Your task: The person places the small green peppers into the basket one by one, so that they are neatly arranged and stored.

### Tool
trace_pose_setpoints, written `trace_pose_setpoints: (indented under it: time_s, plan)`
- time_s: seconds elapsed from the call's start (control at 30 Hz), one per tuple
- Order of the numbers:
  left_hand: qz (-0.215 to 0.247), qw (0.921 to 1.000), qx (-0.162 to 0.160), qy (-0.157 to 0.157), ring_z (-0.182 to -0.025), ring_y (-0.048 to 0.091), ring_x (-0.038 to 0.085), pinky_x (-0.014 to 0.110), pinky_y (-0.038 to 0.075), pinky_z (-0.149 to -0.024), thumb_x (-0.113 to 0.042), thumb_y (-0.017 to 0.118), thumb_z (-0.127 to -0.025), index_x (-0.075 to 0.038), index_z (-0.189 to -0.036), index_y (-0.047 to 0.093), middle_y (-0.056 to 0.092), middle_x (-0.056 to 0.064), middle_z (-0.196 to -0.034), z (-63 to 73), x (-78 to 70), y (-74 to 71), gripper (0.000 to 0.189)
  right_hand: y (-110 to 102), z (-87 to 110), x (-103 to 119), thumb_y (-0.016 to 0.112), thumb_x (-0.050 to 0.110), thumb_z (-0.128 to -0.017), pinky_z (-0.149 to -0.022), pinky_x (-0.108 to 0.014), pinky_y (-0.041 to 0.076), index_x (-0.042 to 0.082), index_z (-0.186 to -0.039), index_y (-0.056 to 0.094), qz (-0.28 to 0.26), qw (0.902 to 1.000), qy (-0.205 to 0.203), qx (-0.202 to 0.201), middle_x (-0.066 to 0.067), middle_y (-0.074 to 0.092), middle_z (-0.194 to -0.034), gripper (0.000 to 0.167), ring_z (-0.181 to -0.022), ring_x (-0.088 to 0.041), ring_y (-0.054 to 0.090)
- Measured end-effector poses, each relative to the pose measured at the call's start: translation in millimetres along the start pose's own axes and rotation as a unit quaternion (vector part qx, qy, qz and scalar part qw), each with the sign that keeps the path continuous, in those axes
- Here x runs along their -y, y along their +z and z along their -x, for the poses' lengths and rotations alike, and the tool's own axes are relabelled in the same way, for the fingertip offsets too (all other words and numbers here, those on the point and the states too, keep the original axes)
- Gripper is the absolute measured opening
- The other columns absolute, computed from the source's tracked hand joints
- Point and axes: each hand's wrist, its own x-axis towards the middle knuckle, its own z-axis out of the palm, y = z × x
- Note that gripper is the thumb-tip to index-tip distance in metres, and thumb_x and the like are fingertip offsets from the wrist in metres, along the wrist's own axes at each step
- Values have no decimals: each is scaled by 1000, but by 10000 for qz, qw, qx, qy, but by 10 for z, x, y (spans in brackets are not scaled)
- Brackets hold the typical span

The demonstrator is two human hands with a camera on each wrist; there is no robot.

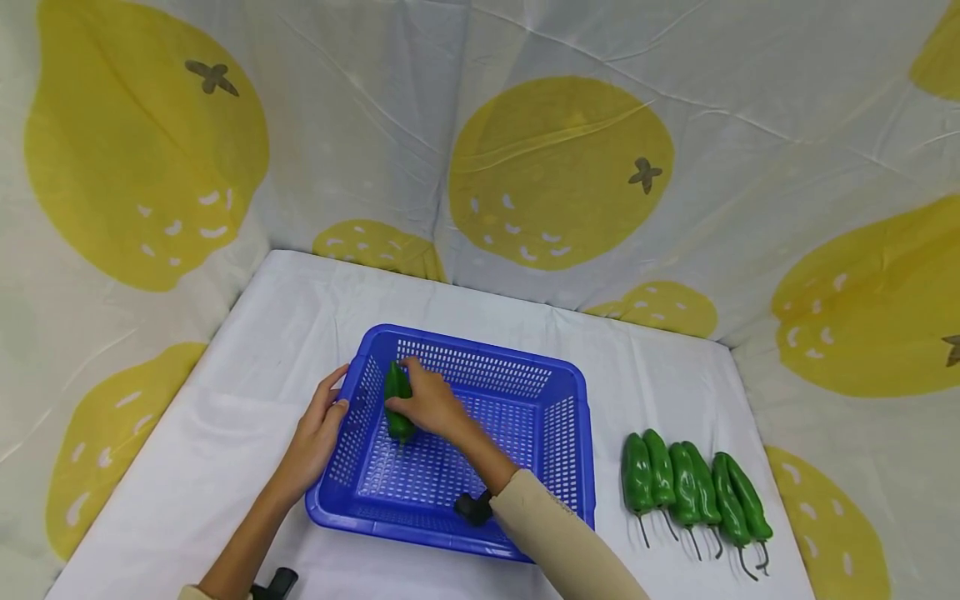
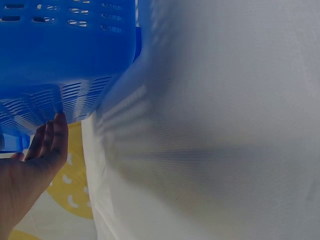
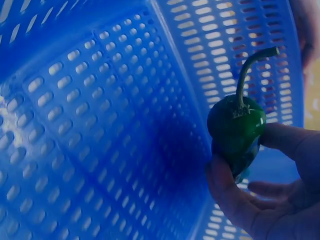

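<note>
My right hand (image 1: 429, 404) reaches inside a blue plastic basket (image 1: 480, 354) and pinches a green pepper (image 1: 397, 404) between thumb and fingers. Near the basket's left wall, the pepper is held lengthwise, its curved stem (image 3: 245, 80) free of the fingers in the right wrist view. At the basket's left side, my left hand (image 1: 318, 433) holds the rim. From the left wrist view, the fingers (image 2: 59, 132) of that hand lie against the slotted outer wall, the thumb close to the rim.
Several green peppers (image 1: 686, 487) lie side by side on the white cloth (image 1: 315, 308) to the right of the basket, stems toward me. A lemon-print cloth (image 1: 360, 125) rises behind and at both sides. Dark wrist devices (image 1: 474, 507) show at both wrists.
</note>
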Motion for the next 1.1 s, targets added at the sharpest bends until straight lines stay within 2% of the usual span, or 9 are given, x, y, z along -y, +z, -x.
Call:
trace_pose_setpoints:
  time_s: [0.23, 0.4, 0.53, 0.77, 0.93, 1.0, 1.1]
  plan:
    - [-119, 9999, -80, -18, -112, 59, 39, 45, 53, -82, -22, 32, -109, -24, -158, 22, 50, 21, -137, -2, 28, -3, 50, 214, -53, 6, 76, 19, -88, -61, -30, 56, -2, -145, 31, -112, 9996, 243, -18, -18, 62, -103, 76, -81, -24, 67]
    - [-120, 9999, -72, 7, -116, 58, 41, 51, 53, -85, -20, 32, -109, -25, -158, 22, 48, 23, -140, 5, 37, -4, 50, 272, -69, 10, 76, 18, -87, -56, -28, 55, -2, -139, 33, -202, 9994, 271, -46, -16, 58, -96, 70, -76, -22, 65]
    - [-119, 9999, -61, 45, -116, 58, 42, 54, 53, -85, -21, 31, -109, -25, -158, 21, 47, 23, -140, 5, 34, -7, 50, 246, -65, 24, 71, 17, -90, -52, -27, 54, -1, -140, 33, -302, 9992, 269, -25, -17, 59, -95, 66, -72, -21, 65]
    - [-104, 9999, -56, 44, -118, 56, 43, 55, 52, -86, -21, 31, -109, -24, -158, 21, 47, 24, -140, 3, 24, -12, 50, 116, -46, 41, 63, 20, -94, -58, -27, 52, -2, -146, 31, 22, 9997, 206, 145, -15, 62, -96, 65, -72, -18, 62]
    - [-51, 10000, -22, -1, -121, 54, 44, 57, 51, -88, -22, 31, -110, -25, -158, 20, 44, 24, -145, 4, 23, -9, 50, -80, 42, 91, 61, 24, -96, -61, -30, 50, 2, -149, 35, 566, 9979, 72, 319, -14, 65, -104, 63, -75, -17, 59]
    - [-36, 10000, 2, -22, -123, 53, 44, 58, 49, -90, -22, 31, -110, -27, -158, 20, 42, 23, -147, 4, 24, -5, 50, -207, 109, 111, 61, 26, -96, -60, -31, 48, 5, -148, 40, 733, 9965, -20, 394, -12, 66, -99, 60, -72, -17, 58]
    - [-72, 10000, -6, -36, -123, 53, 43, 59, 47, -92, -23, 31, -110, -28, -158, 20, 43, 23, -147, 3, 23, 1, 50, -422, 225, 107, 60, 26, -98, -59, -31, 47, 7, -144, 48, 651, 9968, -170, 437, -7, 65, -91, 52, -70, -16, 57]
